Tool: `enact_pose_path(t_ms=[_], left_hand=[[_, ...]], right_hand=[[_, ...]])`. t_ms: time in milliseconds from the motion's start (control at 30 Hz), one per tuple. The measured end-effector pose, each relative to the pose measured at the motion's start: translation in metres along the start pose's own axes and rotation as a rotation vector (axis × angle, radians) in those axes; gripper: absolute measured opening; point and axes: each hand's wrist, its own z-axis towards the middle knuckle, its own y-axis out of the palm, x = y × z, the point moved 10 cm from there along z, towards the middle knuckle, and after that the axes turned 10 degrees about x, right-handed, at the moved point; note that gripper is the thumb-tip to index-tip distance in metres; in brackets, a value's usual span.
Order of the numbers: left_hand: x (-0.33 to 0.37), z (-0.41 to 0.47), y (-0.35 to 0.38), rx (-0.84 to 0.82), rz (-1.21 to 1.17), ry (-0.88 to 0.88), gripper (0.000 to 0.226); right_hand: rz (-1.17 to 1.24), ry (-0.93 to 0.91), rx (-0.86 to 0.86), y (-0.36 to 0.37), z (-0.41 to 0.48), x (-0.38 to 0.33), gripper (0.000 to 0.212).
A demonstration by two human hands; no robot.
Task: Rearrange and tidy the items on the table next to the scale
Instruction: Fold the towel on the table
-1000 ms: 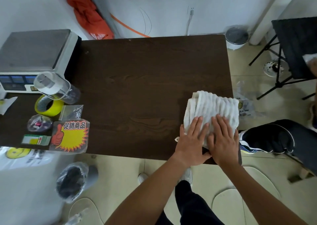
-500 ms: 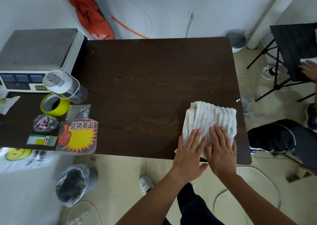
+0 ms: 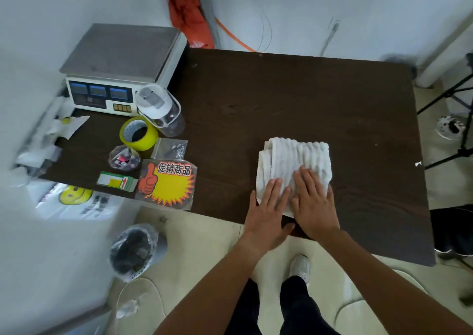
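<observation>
Both hands flat, fingers straight: left hand (image 3: 268, 214) and right hand (image 3: 314, 206) press side by side on the near edge of the folded white towel (image 3: 294, 160). It sits front-right on the table (image 3: 281, 91), ribs running away from the person. The scale (image 3: 122, 61) and its clutter lie well apart to the left — left hand nearer. Promo sign (image 3: 167, 181) reads 促销商品 — green box (image 3: 116, 181) text unreadable.

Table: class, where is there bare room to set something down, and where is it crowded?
Bare table lies between the scale and the right edge, behind the towel, and in a strip between sign and towel. Crowded: the left corner before the scale, with bottle, tape, bags and sign.
</observation>
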Motion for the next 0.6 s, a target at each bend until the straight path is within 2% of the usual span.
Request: enact_pose_path(t_ms=[100,300,600], left_hand=[[-0.038,-0.005,-0.006,0.017,0.002,-0.078,0.088],[-0.106,-0.027,-0.024,0.089,-0.004,-0.191,0.092],[-0.126,-0.065,-0.025,0.095,-0.006,-0.298,0.096]], right_hand=[[0.018,-0.075,-0.064,0.003,0.022,-0.038,0.071],[0.086,-0.19,-0.232,0.01,0.064,-0.118,0.062],[0.107,-0.313,-0.233,0.02,0.051,-0.161,0.063]])
